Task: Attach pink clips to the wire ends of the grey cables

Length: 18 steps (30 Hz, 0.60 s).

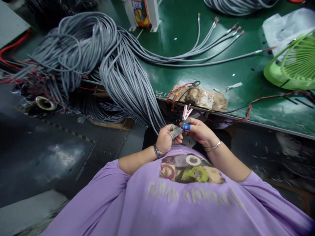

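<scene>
My left hand (165, 139) is closed in front of my belly, grey tape wrapped round its thumb and finger. It grips a grey cable, whose lower run reaches the hand from the thick cable bundle (130, 78) hanging over the bench edge. Pressed close against it, my right hand (203, 132) pinches at the same spot, with blue tape on one finger. What lies between its fingertips is too small and covered to make out. Just above those fingertips stands a pink V-shaped clip (186, 112); I cannot tell whether the right hand touches it.
On the green bench (172, 39), several stripped cable ends (216, 20) fan out. A brown, stained block (206, 99) with wires sits at the front edge. At right are a green fan (292, 62) and a plastic bag (283, 28). More cable coils (103, 109) lie under the bench.
</scene>
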Each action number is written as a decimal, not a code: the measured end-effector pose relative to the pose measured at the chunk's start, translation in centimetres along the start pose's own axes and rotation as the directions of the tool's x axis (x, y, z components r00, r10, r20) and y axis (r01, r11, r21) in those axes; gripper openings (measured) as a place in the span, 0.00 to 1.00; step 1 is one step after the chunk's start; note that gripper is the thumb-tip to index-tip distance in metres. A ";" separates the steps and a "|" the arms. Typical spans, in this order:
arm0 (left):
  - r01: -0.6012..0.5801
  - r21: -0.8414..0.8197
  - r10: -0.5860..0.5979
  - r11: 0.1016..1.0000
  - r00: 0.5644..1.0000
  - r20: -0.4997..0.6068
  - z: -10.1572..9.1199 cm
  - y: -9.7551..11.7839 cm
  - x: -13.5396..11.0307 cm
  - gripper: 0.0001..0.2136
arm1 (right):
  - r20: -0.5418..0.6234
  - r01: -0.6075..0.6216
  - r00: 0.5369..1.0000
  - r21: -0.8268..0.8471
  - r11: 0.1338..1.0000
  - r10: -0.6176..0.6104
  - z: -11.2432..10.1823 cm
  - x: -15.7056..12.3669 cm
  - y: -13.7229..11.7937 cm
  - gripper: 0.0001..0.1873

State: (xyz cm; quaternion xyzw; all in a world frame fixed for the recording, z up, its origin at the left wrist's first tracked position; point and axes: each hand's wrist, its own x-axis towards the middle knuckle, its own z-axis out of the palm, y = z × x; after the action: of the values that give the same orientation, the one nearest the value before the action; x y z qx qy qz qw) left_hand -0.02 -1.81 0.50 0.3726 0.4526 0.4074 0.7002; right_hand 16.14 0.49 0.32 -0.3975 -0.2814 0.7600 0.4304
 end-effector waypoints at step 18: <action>0.188 0.056 -0.196 0.981 0.952 0.234 -0.5 0.9 0.3 0.17 | 0.041 -0.092 0.995 -0.001 0.996 0.092 0.0 -0.2 -0.1 0.13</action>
State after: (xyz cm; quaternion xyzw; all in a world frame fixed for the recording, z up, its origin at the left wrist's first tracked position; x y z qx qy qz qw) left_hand -0.60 -1.11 1.10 0.3845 0.4061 0.2823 0.7795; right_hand 16.22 0.34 0.46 -0.3941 -0.2714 0.7872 0.3890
